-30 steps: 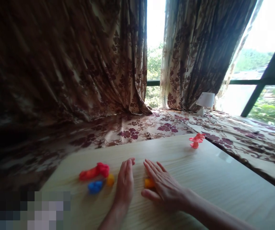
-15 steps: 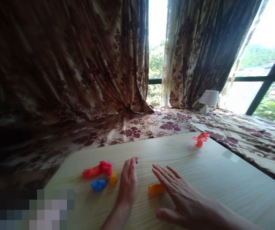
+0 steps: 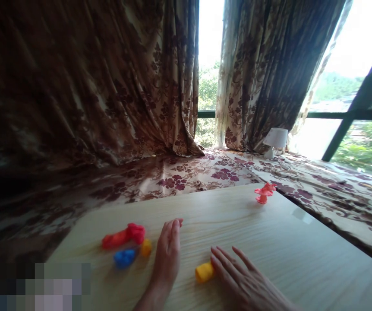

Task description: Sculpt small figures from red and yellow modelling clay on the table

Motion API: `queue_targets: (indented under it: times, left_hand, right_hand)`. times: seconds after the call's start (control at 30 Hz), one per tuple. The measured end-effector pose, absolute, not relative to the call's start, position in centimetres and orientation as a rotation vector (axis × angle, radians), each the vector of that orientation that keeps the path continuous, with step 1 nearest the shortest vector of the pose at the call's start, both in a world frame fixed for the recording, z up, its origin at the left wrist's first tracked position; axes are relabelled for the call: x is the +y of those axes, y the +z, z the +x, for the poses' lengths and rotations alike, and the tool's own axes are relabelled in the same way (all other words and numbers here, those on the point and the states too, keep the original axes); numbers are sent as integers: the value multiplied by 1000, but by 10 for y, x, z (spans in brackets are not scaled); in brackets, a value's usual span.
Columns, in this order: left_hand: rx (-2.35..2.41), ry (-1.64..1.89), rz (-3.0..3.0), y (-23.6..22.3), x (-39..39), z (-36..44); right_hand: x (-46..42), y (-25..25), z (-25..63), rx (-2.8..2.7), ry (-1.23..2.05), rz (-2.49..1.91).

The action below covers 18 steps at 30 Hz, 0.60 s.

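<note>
My right hand (image 3: pixel 238 274) lies flat and palm down, fingers stretched and a little apart, over a yellow roll of what looks like modelling clay (image 3: pixel 204 272). The roll's left end sticks out from under the palm; its other end is hidden. My left hand (image 3: pixel 168 252) rests on its edge at the left, fingers straight and together, holding nothing. Left of it lie a blue lump (image 3: pixel 125 258), a small yellow lump (image 3: pixel 146 248) and a longer orange-red piece (image 3: pixel 118 238) joined to or touching a pinkish-red lump (image 3: pixel 136 233).
A pale wooden table (image 3: pixel 186 207) carries these pieces. Near its far right corner stands a coral-red ruffled figure (image 3: pixel 264 193). Behind the table, flowered cloth (image 3: pixel 173 181) spreads towards curtains (image 3: pixel 140 86) and a window, with a small white lamp (image 3: pixel 275 138) by the curtain.
My right hand has drawn back towards me, its thumb now out of sight, and more of the roll's end shows. My left hand stays about the same. The view has shifted slightly.
</note>
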<state>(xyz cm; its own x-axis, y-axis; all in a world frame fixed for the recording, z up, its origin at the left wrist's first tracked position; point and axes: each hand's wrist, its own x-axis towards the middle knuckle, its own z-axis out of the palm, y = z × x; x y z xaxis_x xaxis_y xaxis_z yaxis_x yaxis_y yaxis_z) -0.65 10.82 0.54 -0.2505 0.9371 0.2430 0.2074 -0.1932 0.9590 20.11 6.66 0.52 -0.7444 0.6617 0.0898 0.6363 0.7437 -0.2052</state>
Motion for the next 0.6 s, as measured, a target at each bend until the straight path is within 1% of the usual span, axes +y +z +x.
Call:
queue_targets:
  times: [0.1, 0.2, 0.27, 0.33, 0.4, 0.47, 0.53, 0.6]
  left_hand:
    - [1424, 1497, 1389, 4, 109, -6]
    - [1441, 1487, 1398, 3, 109, -7]
    - [1448, 1471, 1404, 4, 109, -7]
    - [1444, 1469, 1405, 3, 109, -7]
    - [1435, 1474, 1400, 3, 109, -6]
    - [1423, 1480, 1397, 3, 110, -5]
    - [1421, 1477, 1398, 3, 110, -5]
    - [1430, 1472, 1402, 3, 110, -6]
  right_hand:
    - [66, 5, 201, -2782, 241, -1027]
    - [79, 18, 189, -2732, 365, -1216]
    - [82, 22, 185, -2713, 392, -1276]
    - [75, 16, 191, -2746, 307, -1172]
    - [63, 3, 201, -2787, 128, -979]
    - [55, -7, 209, -2770, -48, -892]
    - [58, -7, 207, -2769, -54, -915]
    - [73, 1, 197, -2774, 92, -1049]
